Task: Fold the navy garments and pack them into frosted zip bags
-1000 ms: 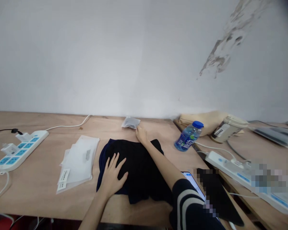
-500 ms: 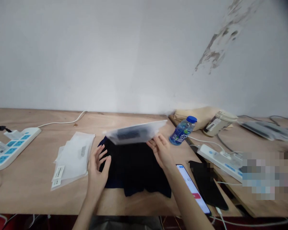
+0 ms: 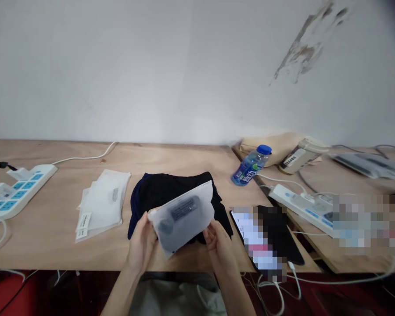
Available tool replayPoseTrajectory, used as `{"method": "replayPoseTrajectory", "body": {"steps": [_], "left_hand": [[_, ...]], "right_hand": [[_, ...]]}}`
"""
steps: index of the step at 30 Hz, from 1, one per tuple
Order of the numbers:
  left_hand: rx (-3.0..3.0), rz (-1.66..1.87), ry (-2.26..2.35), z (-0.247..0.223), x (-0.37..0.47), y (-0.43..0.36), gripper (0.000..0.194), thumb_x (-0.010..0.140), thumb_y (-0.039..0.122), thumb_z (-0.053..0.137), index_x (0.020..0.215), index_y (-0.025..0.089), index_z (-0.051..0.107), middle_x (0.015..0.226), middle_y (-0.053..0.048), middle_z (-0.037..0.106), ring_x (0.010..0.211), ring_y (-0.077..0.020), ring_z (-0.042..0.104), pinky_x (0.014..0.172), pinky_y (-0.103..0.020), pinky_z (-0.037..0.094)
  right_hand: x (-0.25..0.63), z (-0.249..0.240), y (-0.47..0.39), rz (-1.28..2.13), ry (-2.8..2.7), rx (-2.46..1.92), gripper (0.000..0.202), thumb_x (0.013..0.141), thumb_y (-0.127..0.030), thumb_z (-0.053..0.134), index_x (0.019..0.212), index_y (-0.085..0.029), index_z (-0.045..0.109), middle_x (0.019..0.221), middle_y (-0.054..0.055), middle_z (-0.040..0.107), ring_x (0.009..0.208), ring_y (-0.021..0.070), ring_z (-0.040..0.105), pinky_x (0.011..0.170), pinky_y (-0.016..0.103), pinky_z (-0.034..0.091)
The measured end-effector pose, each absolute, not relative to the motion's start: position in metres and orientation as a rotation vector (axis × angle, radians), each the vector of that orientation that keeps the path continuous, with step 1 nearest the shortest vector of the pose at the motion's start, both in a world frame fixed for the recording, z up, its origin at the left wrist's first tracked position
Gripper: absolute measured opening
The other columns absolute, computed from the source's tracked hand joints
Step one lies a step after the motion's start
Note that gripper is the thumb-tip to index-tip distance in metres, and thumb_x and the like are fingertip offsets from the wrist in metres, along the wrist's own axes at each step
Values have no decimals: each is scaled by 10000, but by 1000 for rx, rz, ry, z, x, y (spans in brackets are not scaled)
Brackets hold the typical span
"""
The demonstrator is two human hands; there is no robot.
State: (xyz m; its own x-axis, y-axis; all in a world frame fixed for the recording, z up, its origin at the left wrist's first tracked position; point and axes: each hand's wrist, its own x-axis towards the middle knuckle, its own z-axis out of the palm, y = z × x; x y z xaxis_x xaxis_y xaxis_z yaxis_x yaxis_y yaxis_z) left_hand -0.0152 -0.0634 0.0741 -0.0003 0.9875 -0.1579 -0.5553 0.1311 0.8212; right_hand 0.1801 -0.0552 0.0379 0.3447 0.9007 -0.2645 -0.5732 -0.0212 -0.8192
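A frosted plastic bag [image 3: 187, 221] with a dark item and a printed label showing through is held tilted above the table. My left hand [image 3: 143, 241] grips its left edge, and my right hand [image 3: 217, 239] grips its lower right side. Beneath and behind the bag lie dark garments [image 3: 181, 182], black on top with navy showing at the left. To the left, several flat frosted bags [image 3: 103, 202] lie overlapped, one bearing a small white tag.
Power strips stand at the left [image 3: 23, 188] and right [image 3: 299, 210]. A blue-capped bottle [image 3: 248, 166], a coffee cup [image 3: 301, 156], a phone [image 3: 256, 241] and a black pouch [image 3: 283, 237] are on the right. Wrapped flat packs [image 3: 365, 164] lie farther right.
The bag has come down and nearer, its label side now facing me. My left hand has closed on its left edge. The camera view has tipped slightly.
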Motion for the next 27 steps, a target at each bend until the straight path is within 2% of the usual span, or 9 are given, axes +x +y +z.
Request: {"method": "replayPoseTrajectory", "body": {"steps": [4, 9, 12, 17, 19, 23, 25, 27], "left_hand": [[745, 1395, 1002, 72, -6, -63, 521, 768, 493, 712, 1198, 202, 663, 1159, -88, 699, 1100, -269, 635, 901, -334, 514], [1031, 1435, 1226, 83, -5, -48, 361, 831, 493, 649, 1000, 179, 700, 960, -39, 714, 923, -176, 649, 799, -222, 501], [1108, 1461, 1270, 92, -10, -41, 344, 852, 482, 621, 1009, 182, 684, 902, -21, 703, 848, -154, 643, 743, -201, 493], [1153, 1530, 1255, 107, -12, -31, 348, 854, 437, 617, 1129, 224, 628, 958, -31, 712, 931, -184, 662, 811, -255, 517], [1177, 1540, 1260, 108, -10, -27, 321, 858, 425, 612, 1112, 229, 623, 929, -31, 710, 902, -184, 668, 817, -272, 522], [1277, 1556, 1224, 98, -3, -21, 288, 881, 427, 582, 1076, 219, 623, 1026, -50, 696, 976, -192, 656, 883, -295, 504], [1324, 1563, 1213, 91, 1, -21, 294, 891, 431, 570, 1077, 210, 627, 1067, -62, 689, 1024, -202, 644, 895, -300, 497], [1355, 1555, 1217, 87, 4, -22, 301, 901, 436, 558, 1079, 205, 632, 1062, -67, 692, 1022, -205, 643, 890, -303, 497]], "right_hand": [[180, 39, -56, 1216, -301, -1058, 274, 606, -338, 838, 706, -212, 616, 726, -39, 699, 716, 139, 696, 664, 227, 599], [176, 41, -60, 1241, -303, -1037, 296, 585, -360, 843, 647, -197, 604, 693, -59, 660, 714, 116, 686, 750, 225, 591], [179, 41, -61, 1260, -367, -1058, 335, 595, -433, 834, 671, -195, 611, 745, -29, 687, 739, 160, 709, 751, 278, 600], [196, 44, -54, 1292, -694, -1251, 342, 656, -479, 789, 791, -189, 668, 856, 49, 708, 830, 260, 725, 741, 369, 603], [203, 53, -50, 1056, -862, -1395, 333, 712, -450, 747, 925, -201, 688, 941, 75, 705, 869, 264, 710, 724, 371, 595], [200, 91, -40, 250, -1096, -1530, 299, 871, -342, 593, 1141, -222, 637, 1074, 109, 674, 937, 238, 654, 834, 392, 543], [187, 113, -35, 80, -1322, -1392, 256, 918, -292, 531, 1146, -234, 632, 1122, 109, 657, 1002, 238, 632, 907, 408, 512], [170, 130, -27, 85, -1624, -1233, 250, 932, -261, 523, 1158, -264, 630, 1205, 95, 628, 1133, 245, 580, 1001, 427, 460]]}}
